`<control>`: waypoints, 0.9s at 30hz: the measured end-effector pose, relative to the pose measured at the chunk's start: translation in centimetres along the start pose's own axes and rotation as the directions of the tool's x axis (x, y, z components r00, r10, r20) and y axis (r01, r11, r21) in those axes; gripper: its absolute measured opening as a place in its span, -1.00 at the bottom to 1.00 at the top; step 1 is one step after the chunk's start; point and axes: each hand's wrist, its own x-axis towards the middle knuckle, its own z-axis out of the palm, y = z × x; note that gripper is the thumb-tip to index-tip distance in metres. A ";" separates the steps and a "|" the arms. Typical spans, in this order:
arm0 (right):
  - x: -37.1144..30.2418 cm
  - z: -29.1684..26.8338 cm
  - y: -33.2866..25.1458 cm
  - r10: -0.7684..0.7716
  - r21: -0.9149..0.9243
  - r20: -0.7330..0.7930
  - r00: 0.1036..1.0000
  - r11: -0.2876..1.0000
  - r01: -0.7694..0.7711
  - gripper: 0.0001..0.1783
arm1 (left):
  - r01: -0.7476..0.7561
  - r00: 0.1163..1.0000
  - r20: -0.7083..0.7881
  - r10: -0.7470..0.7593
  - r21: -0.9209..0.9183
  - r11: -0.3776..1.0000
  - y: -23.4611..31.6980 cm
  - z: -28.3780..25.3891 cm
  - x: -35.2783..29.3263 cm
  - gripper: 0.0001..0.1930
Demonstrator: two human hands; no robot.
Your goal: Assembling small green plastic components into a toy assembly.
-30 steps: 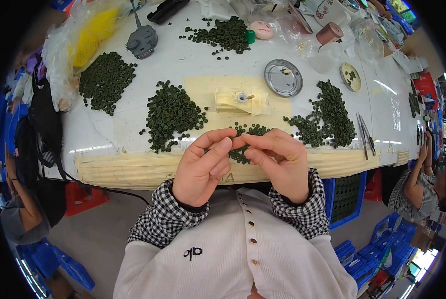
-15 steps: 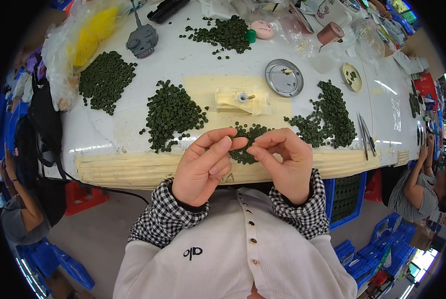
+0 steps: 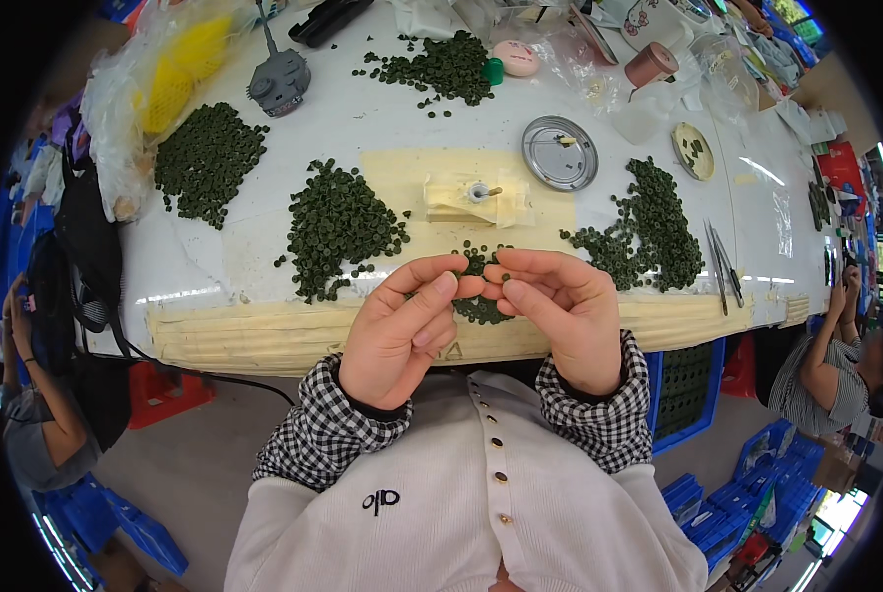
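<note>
Over the near edge of the table, my left hand and my right hand meet fingertip to fingertip. The thumb and index finger of the left are pinched together; whatever sits in that pinch is too small to make out. A small dark green round part shows at the right hand's thumb and fingers, which are closed in a pinch. Right behind the fingertips lies a small heap of the same green parts, partly hidden by the hands. Beyond it, a taped block bears a short upright pin.
Larger heaps of green parts lie at left, far left, back and right. Tweezers, a round metal lid, a small cream dish and a grey model turret surround the work area.
My right hand's fingers have shifted slightly left, closing the gap to the left fingertips, and its index finger has straightened a little. The left hand stays nearly still.
</note>
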 end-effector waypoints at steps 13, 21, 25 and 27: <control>-0.7 1.2 0.2 -0.335 -0.441 -0.076 0.939 0.856 0.270 -0.81 | -0.056 0.994 -0.077 0.071 0.190 0.980 -0.1 1.0 -0.4 -0.80; -0.8 2.2 0.0 -0.535 -0.634 -0.017 0.845 0.659 0.405 -0.83 | -0.070 0.997 -0.031 0.077 0.186 0.980 -0.3 0.6 -0.3 -0.85; -0.8 2.3 -0.1 -0.554 -0.634 -0.001 0.833 0.644 0.428 -0.83 | -0.062 0.997 -0.027 0.067 0.160 0.985 -0.5 0.4 -0.4 -0.86; -0.8 2.3 -0.2 -0.562 -0.638 0.005 0.827 0.635 0.435 -0.82 | -0.037 0.999 0.002 0.037 0.130 0.991 -0.6 0.2 -0.3 -0.85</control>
